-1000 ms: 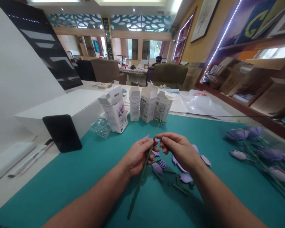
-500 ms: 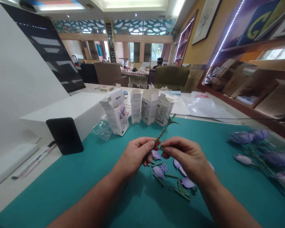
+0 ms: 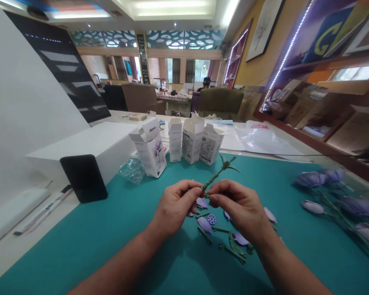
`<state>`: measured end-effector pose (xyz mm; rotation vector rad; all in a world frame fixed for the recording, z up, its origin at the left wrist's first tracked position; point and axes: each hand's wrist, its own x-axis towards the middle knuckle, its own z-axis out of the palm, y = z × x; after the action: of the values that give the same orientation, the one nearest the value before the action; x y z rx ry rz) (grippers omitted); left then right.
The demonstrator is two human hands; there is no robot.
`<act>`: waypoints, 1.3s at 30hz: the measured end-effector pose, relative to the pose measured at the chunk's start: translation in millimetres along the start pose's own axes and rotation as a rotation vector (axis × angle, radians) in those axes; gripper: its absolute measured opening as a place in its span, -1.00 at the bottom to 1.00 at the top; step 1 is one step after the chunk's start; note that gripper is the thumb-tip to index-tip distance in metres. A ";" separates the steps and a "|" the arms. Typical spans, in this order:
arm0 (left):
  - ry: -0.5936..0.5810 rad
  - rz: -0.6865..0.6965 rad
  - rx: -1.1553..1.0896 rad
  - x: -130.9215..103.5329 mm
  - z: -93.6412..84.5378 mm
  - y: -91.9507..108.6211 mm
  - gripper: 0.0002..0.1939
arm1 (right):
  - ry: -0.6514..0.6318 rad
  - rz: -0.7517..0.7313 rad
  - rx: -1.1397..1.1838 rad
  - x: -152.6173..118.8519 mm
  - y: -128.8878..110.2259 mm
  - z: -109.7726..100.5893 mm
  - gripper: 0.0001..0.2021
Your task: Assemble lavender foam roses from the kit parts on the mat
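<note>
A green toy flower stem (image 3: 215, 177) with small leaves near its top slants up to the right between my hands. My left hand (image 3: 177, 205) pinches its lower end, where a small red piece (image 3: 203, 192) shows. The fingertips of my right hand (image 3: 238, 207) are closed on a small green piece (image 3: 207, 196) right beside that end; whether the two parts are joined I cannot tell. Beneath my hands lie loose purple petals (image 3: 204, 225), a purple ring-shaped piece (image 3: 212, 219), short green stems (image 3: 205, 235) and a green leaf piece (image 3: 235, 245).
A teal mat (image 3: 110, 241) covers the table. Several white boxes (image 3: 150, 151) stand at its far side, with crumpled clear plastic (image 3: 133, 171) beside them. A black phone-like slab (image 3: 84, 178) leans at the left. Purple flowers (image 3: 310, 179) lie at the right.
The stem has tilted further right and its leafy top sits slightly lower. Both hands stay closed together at its lower end, and my right hand has shifted slightly.
</note>
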<state>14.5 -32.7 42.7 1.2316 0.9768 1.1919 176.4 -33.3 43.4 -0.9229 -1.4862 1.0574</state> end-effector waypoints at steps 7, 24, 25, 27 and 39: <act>0.009 0.060 0.058 -0.8 0.1 -2.6 -0.85 | 0.027 0.038 0.058 -0.7 -2.3 5.6 -0.89; 0.007 0.332 0.272 -8.2 0.4 -6.9 -0.86 | 0.054 0.096 0.199 -3.5 8.2 10.8 -0.84; 0.011 0.348 0.289 -8.2 0.5 -7.2 -0.86 | 0.051 0.097 0.206 -3.7 8.6 11.2 -0.84; 0.015 0.376 0.301 -7.8 0.5 -7.5 -0.89 | 0.044 0.095 0.217 -3.9 8.8 12.0 -0.84; 0.027 0.395 0.240 -8.2 1.5 -7.3 -0.92 | 0.024 0.127 0.327 -3.9 13.3 15.9 -0.81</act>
<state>15.7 -40.7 35.1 1.6575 0.9422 1.4269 161.5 -35.1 28.5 -0.7999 -1.2006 1.3310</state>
